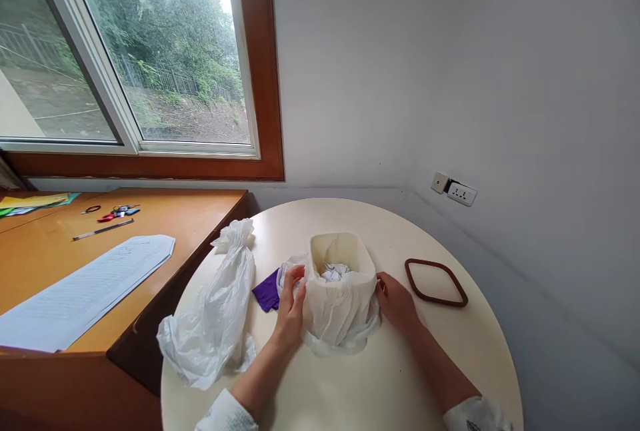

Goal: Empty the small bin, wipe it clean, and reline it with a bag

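A small cream trash bin (pixel 345 248) stands upright on the round table, with crumpled white paper (pixel 335 272) inside. A thin white plastic bag (pixel 340 314) lines it, folded over the rim and hanging loosely down the outside to the tabletop. My left hand (pixel 291 308) is at the bin's left side, fingers curled on the bag near the rim. On the opposite side my right hand (pixel 397 298) grips the bag, its fingertips partly hidden against it. A brown rounded-square ring (pixel 436 282) lies flat to the right of my right hand.
A knotted white plastic bag (pixel 220 311) lies at the table's left. Between it and the bin is a folded purple piece (pixel 267 291). The wooden desk (pixel 200 218) holds paper sheets (pixel 90 291), a pen (pixel 103 230) and keys (pixel 120 212). Wall sockets (pixel 461 193) are at right.
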{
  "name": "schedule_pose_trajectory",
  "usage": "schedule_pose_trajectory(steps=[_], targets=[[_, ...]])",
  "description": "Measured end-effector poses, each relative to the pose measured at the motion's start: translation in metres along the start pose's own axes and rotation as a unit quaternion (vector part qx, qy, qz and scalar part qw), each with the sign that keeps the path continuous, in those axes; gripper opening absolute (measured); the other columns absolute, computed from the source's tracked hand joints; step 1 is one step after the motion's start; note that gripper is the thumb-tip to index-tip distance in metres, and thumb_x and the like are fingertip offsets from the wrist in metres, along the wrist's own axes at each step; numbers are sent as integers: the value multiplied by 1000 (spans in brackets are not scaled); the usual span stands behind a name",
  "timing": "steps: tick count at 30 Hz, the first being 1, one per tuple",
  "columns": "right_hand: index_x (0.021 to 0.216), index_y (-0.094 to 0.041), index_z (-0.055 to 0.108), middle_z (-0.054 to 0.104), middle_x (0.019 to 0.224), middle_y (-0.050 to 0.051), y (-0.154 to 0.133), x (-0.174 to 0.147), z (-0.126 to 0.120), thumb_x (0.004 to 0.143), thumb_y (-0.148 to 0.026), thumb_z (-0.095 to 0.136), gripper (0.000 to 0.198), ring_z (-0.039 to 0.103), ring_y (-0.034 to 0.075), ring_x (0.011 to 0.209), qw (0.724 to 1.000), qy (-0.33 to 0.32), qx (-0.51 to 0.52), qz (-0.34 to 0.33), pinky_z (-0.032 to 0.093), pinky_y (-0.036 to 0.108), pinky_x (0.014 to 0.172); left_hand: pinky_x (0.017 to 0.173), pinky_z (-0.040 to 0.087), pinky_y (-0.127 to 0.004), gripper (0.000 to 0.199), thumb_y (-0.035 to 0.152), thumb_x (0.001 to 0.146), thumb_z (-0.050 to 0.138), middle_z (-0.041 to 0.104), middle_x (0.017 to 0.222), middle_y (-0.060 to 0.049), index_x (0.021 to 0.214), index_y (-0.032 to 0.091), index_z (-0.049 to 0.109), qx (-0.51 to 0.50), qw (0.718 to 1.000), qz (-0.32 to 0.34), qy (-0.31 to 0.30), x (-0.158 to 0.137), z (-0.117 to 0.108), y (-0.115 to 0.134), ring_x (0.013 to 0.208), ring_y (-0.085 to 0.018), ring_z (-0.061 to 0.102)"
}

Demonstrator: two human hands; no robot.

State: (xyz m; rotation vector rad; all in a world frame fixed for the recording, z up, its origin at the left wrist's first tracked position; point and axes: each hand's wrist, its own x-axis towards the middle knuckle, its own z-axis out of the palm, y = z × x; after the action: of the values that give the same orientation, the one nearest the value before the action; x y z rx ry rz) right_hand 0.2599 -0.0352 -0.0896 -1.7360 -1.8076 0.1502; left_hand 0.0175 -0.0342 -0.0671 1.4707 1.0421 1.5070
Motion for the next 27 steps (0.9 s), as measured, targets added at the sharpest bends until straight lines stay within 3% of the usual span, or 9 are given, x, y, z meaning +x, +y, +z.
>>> schedule_pose_trajectory(steps=[6,13,17,22,24,27], targets=[[92,-20,57,63,71,3,-23,-6,1,80,-23,43,19,57,18,69,997,-68,-23,35,36,27,60,81,43,-36,20,24,78,47,57,98,-5,97,21,52,96,994,-52,3,3,0,-14,89,-20,53],[88,-19,59,63,76,4,-32,-7,0,78,-19,43,19,57,18,75,991,-96,-74,49,35,26,66,82,43,-36,31,12,70,46,53,100,-7,100,17,53,234,971,-4,-40,4,-1,-20,92,-21,52],[91,-18,58,63,85,7,-31,-9,7,76,-17,43,21,55,22,86,992,-87,-78,41,34,29,72,92,37,-41,42,8,69,44,50,107,-10,109,17,52,393,919,11,-41,0,-3,-17,105,-24,46],[88,-17,57,59,94,12,-24,-11,12,75,-20,45,18,50,26,94,997,-36,-39,58,33,32,76,99,25,-46,54,8,68,47,33,132,-17,121,16,46,553,832,-37,-11,-7,-1,-11,123,-32,32],[81,-18,56,58,90,11,-20,-11,11,74,-22,46,13,50,25,91,997,-19,5,69,32,33,75,101,20,-47,51,12,69,49,29,137,-19,120,16,49,584,811,-29,-1,-9,-1,-9,125,-34,28],[71,-20,53,57,82,7,-14,-12,10,72,-22,47,6,49,23,85,995,-9,52,80,31,32,73,102,13,-50,37,18,72,48,33,136,-19,107,16,60,611,791,-16,5,-10,-3,-11,126,-34,28]])
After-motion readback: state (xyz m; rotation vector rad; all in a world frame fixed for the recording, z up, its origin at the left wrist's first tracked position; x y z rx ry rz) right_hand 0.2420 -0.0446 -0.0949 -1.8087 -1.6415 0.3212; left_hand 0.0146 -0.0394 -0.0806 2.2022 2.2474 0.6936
